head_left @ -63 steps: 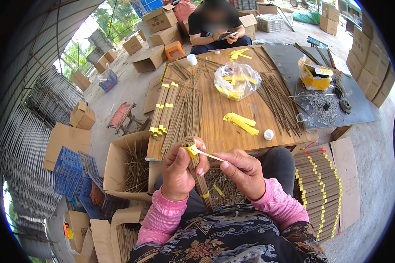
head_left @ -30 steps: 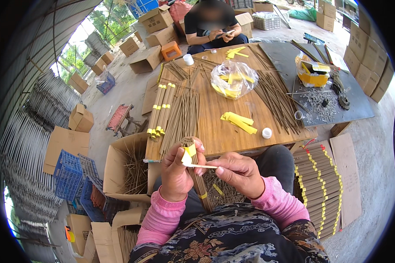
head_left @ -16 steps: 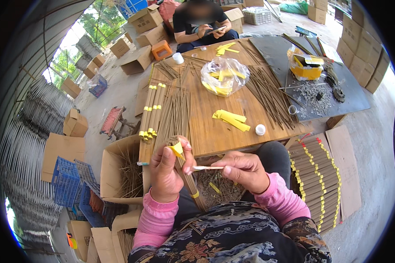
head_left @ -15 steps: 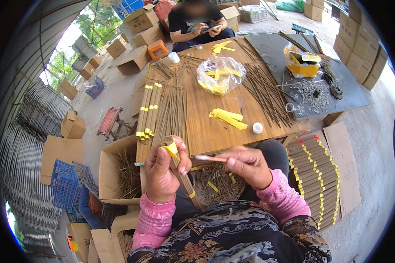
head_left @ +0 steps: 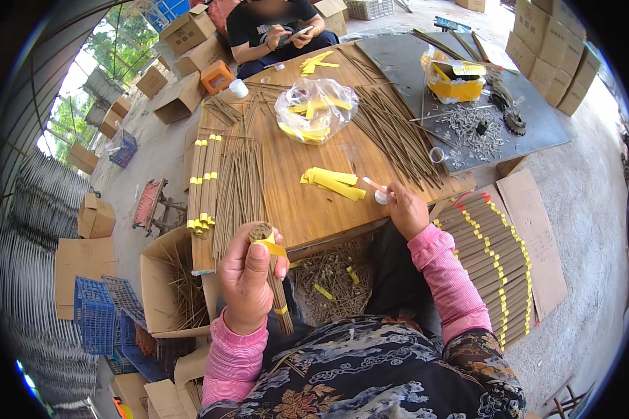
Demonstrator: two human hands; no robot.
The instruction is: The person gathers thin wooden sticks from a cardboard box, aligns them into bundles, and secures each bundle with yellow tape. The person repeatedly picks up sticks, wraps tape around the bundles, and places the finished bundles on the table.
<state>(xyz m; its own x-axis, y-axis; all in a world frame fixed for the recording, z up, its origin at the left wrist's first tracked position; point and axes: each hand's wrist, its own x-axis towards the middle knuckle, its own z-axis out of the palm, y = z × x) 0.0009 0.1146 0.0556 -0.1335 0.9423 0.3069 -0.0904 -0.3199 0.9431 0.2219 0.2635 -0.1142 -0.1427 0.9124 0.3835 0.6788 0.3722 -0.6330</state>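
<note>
My left hand (head_left: 248,279) grips a round bundle of brown sticks (head_left: 278,293), with a yellow paper band (head_left: 269,244) under my thumb near its top end. My right hand (head_left: 405,209) has reached out to the table's front edge and pinches a thin white brush-like stick (head_left: 372,184), its tip over a small white pot (head_left: 381,197). A pile of yellow paper strips (head_left: 332,183) lies just left of that pot. Loose brown sticks (head_left: 237,188) lie in rows on the wooden table (head_left: 307,216).
Banded bundles (head_left: 204,181) lie at the table's left edge, more stacked (head_left: 493,258) on the floor to my right. A clear bag of yellow strips (head_left: 314,110) sits mid-table. A person (head_left: 272,24) sits opposite. Cardboard boxes (head_left: 175,279) and blue crates (head_left: 94,314) stand left.
My right hand left the bundle and moved right and forward with the white stick to the small pot. My left hand still holds the bundle, now lower.
</note>
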